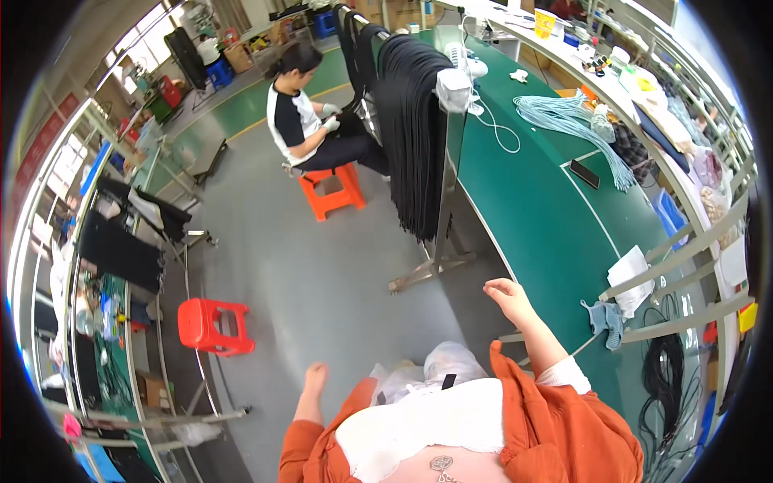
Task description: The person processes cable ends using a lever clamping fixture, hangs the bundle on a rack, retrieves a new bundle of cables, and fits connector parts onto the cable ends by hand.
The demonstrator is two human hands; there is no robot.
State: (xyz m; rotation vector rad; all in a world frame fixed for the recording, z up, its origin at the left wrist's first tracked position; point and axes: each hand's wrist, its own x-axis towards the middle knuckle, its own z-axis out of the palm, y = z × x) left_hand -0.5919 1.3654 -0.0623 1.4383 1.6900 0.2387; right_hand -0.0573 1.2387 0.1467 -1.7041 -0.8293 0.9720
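Head view: right hand (506, 298), fingers loosely parted, near green table (515, 197); left hand (316, 377) over floor (294, 262), grip unclear. Black cords (412, 121) hang on rack (431, 271) ahead, between table and seated co-worker (288, 121). Red stool (216, 326) beyond left hand.

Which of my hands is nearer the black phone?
Right. Your right hand is left of the black phone, nearer your body; your left hand is farther left.

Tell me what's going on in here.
The wearer's left hand hangs over the floor, and the right hand is near the green table; nothing shows in either. Ahead, a gloved co-worker sits on an orange stool; what the gloves hold is unclear. Black cords hang from a rack beside the table, where light blue cords lie.
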